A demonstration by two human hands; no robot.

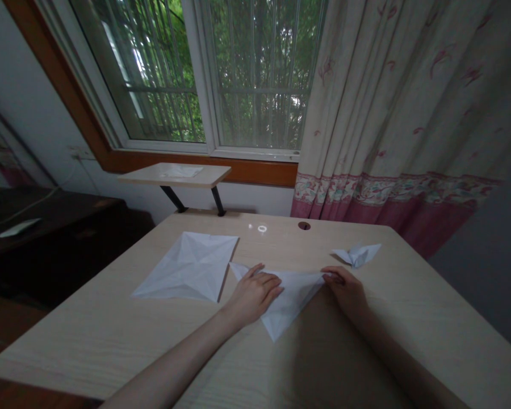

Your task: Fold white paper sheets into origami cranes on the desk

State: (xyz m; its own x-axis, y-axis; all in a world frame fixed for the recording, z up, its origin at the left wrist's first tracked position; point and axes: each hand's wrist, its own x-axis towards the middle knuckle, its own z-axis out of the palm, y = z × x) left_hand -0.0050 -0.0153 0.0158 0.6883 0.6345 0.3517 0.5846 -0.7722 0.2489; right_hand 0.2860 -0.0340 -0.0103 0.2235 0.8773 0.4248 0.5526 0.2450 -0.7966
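A white sheet of paper (287,301), folded into a triangle, lies on the table with one point toward me. My left hand (255,292) rests on its left part, fingers stretched flat across the paper and covering some of it. At the right corner, my right hand (344,287) pinches the paper between thumb and fingers. Left of my hands a creased, unfolded white sheet (191,264) lies flat. Beyond my right hand sits a small folded paper crane (357,255), its wings spread.
The pale wooden table (123,335) has a raised shelf (145,173) at its back left with white paper on it. A white ring (262,229) and a round cable hole (304,225) are near the back edge. Curtains (387,125) hang behind at right.
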